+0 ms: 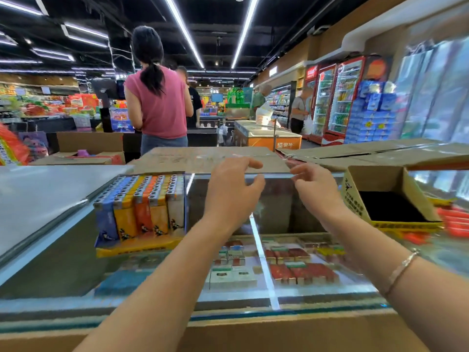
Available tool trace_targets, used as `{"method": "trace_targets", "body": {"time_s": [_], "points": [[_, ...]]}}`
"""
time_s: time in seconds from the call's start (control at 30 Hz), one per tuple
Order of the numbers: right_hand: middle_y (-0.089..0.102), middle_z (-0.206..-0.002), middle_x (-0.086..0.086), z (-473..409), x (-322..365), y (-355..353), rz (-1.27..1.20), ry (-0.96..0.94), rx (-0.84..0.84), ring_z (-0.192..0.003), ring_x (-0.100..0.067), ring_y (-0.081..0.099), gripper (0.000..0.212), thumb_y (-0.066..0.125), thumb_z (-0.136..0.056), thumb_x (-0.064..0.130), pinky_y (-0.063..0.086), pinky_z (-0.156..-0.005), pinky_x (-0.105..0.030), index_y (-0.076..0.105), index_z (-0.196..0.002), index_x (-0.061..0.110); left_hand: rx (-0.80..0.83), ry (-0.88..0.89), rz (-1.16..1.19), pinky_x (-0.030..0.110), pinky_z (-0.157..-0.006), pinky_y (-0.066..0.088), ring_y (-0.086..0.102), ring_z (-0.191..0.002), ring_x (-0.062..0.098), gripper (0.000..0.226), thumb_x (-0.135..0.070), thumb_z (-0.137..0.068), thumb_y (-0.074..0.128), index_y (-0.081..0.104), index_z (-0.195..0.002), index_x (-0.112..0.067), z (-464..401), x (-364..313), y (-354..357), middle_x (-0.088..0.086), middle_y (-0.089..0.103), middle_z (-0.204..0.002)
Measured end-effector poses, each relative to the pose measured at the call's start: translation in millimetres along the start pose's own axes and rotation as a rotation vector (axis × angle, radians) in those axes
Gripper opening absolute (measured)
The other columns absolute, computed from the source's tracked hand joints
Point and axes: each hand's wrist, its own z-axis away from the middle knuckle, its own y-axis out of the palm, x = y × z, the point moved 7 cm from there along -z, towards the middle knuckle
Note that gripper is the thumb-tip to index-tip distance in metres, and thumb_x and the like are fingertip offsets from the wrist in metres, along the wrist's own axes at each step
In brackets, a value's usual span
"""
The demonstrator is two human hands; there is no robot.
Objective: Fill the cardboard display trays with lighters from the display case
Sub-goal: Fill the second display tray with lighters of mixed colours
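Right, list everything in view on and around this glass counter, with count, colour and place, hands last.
Lighter tray: one, yellow cardboard, filled with rows of blue, yellow, orange and white lighters, on the glass counter at left.
Empty cardboard tray: one, brown with yellow print, dark inside, on the counter at right.
Glass counter: one, clear top, across the foreground.
Cigarette packs: several, red, white and green, under the glass.
Flattened cardboard: several brown sheets, behind the counter.
Drink fridges: two, red, far right.
Chest freezer: one, orange front, centre background.
Person in pink top: one, back turned, beyond the counter.
Left hand: fingers curled, at the clear panel's top edge.
Right hand: fingers curled, at the same edge.
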Motion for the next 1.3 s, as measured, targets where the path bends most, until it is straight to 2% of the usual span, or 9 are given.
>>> {"method": "trace_targets", "body": {"time_s": [0.27,0.37,0.47,0.6,0.7,0.9,1.0,1.13,1.3], "points": [[0.057,-0.115,-0.016,-4.8,-86.5,-167.2,0.379,0.217,-0.362,-0.105,-0.034,0.052,0.037,0.049,-0.078,0.002,0.043,-0.084,-0.039,0.057,-0.113,0.009,0.585,-0.124,0.206,0.024,-0.073,0.041,0.055,-0.096,0.015,0.045,-0.033,-0.091,0.052,0.041,-0.134,-0.032,14.9,-45.6,160.1,-0.003,0.045,-0.137],[0.054,-0.111,-0.01,1.1,-113.4,-185.9,0.312,0.34,-0.306,-0.086,-0.025,0.054,0.043,0.049,-0.083,0.006,0.044,-0.073,-0.039,0.047,-0.126,0.012,0.72,-0.16,0.271,0.003,-0.047,0.038,0.043,-0.064,-0.005,0.051,-0.041,-0.094,0.046,0.028,-0.141,-0.037,20.3,-59.3,195.3,-0.001,0.04,-0.142],[0.052,-0.089,0.0,4.7,-129.0,-186.8,0.193,0.42,-0.275,-0.068,-0.012,0.047,0.05,0.046,-0.087,0.005,0.049,-0.076,-0.046,0.038,-0.135,0.018,0.769,-0.192,0.302,-0.003,-0.042,0.032,0.038,-0.062,-0.009,0.057,-0.048,-0.094,0.042,0.019,-0.145,-0.037,20.7,-69.0,213.1,0.001,0.037,-0.146],[0.046,-0.082,0.009,-1.7,-124.4,-183.2,0.103,0.371,-0.319,-0.067,-0.01,0.047,0.047,0.044,-0.086,0.002,0.049,-0.075,-0.042,0.042,-0.13,0.02,0.724,-0.239,0.324,0.014,-0.079,0.034,0.049,-0.108,0.006,0.068,-0.059,-0.091,0.037,0.011,-0.148,-0.031,21.2,-69.9,217.4,0.0,0.039,-0.142],[0.05,-0.086,0.008,-9.4,-110.1,-169.2,0.017,0.295,-0.311,-0.074,-0.009,0.051,0.037,0.047,-0.084,0.003,0.045,-0.06,-0.032,0.045,-0.116,0.022,0.577,-0.274,0.442,0.022,-0.085,0.04,0.051,-0.109,0.007,0.065,-0.051,-0.092,0.044,0.018,-0.146,-0.025,12.5,-65.2,201.1,-0.003,0.047,-0.131],[0.053,-0.078,0.002,-24.3,-80.8,-104.5,-0.116,0.254,-0.18,-0.066,-0.012,0.05,0.026,0.048,-0.085,0.005,0.04,-0.054,-0.028,0.048,-0.102,0.025,0.311,-0.44,0.451,0.014,-0.056,0.032,0.048,-0.079,0.002,0.048,-0.027,-0.091,0.054,0.036,-0.134,-0.019,-12.6,-16.4,145.9,-0.006,0.048,-0.108],[0.056,-0.081,-0.001,-31.1,-70.5,-63.7,-0.081,0.252,-0.092,-0.067,-0.012,0.049,0.022,0.049,-0.085,0.008,0.042,-0.059,-0.03,0.051,-0.099,0.024,0.258,-0.481,0.343,0.018,-0.057,0.038,0.053,-0.079,0.007,0.023,-0.02,-0.088,0.057,0.05,-0.11,-0.018,-16.0,19.8,120.5,0.002,0.052,-0.109],[0.055,-0.082,-0.01,-41.1,-66.7,-17.3,0.041,0.287,0.046,-0.071,-0.016,0.046,0.023,0.051,-0.085,0.014,0.043,-0.064,-0.033,0.06,-0.104,0.004,0.253,-0.525,0.171,0.039,-0.08,0.051,0.058,-0.093,0.022,0.035,-0.018,-0.084,0.057,0.051,-0.118,-0.014,-17.7,61.4,98.1,0.01,0.054,-0.114],[0.045,-0.078,-0.008,-58.4,-73.7,7.3,0.175,0.315,0.196,-0.067,-0.018,0.043,0.029,0.049,-0.09,0.029,0.033,-0.061,-0.029,0.051,-0.087,0.0,0.246,-0.581,0.12,0.033,-0.065,0.051,0.06,-0.078,0.015,0.042,-0.012,-0.084,0.06,0.041,-0.121,-0.017,-15.9,98.6,92.4,0.001,0.056,-0.093]]}}
